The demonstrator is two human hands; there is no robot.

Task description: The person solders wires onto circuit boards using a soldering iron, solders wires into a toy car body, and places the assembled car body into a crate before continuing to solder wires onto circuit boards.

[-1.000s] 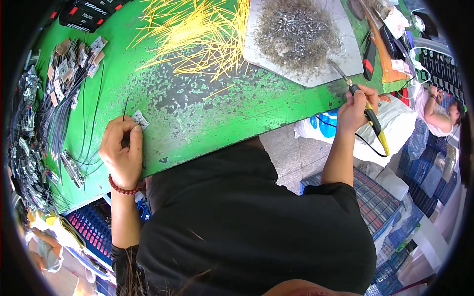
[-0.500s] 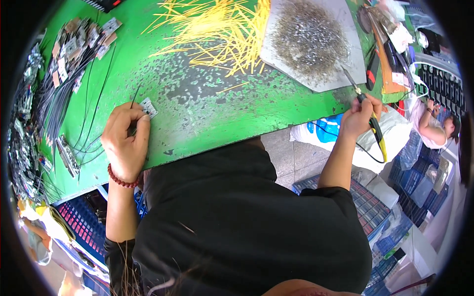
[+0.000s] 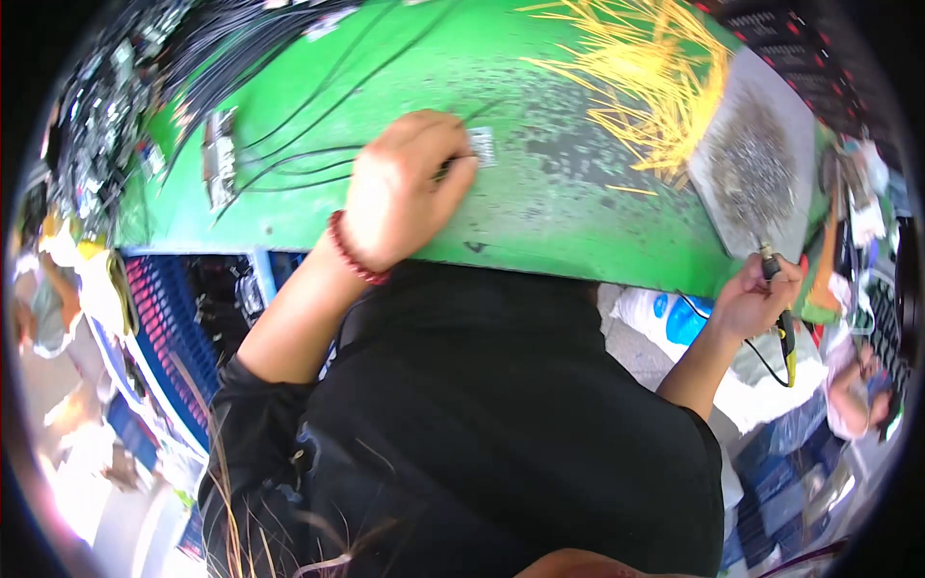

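My left hand (image 3: 400, 188) rests on the green table, thumb and fingers pinched together at a small pale metal plate (image 3: 482, 146) with holes. A thin dark wire rises by that plate, and black wires (image 3: 313, 151) run out behind the hand to the left. At the right, my right hand (image 3: 756, 301) is wrapped round a soldering iron (image 3: 788, 342) with a black and yellow handle. The iron's tip points at the near edge of a grey board (image 3: 715, 197), which bears a heap of dark and silvery metal scraps (image 3: 756, 159).
Loose yellow strips (image 3: 655, 87) lie in the middle distance. A bundle of black wires (image 3: 241, 48) and a metal strip-like part (image 3: 220, 159) lie at left. Blue crates (image 3: 159, 318) stand below the table's left edge. Another person (image 3: 853, 395) sits at far right.
The whole view has swung, so the table and both hands appear farther right. My left hand still pinches at the plate. The soldering iron remains in my right hand beside the grey board.
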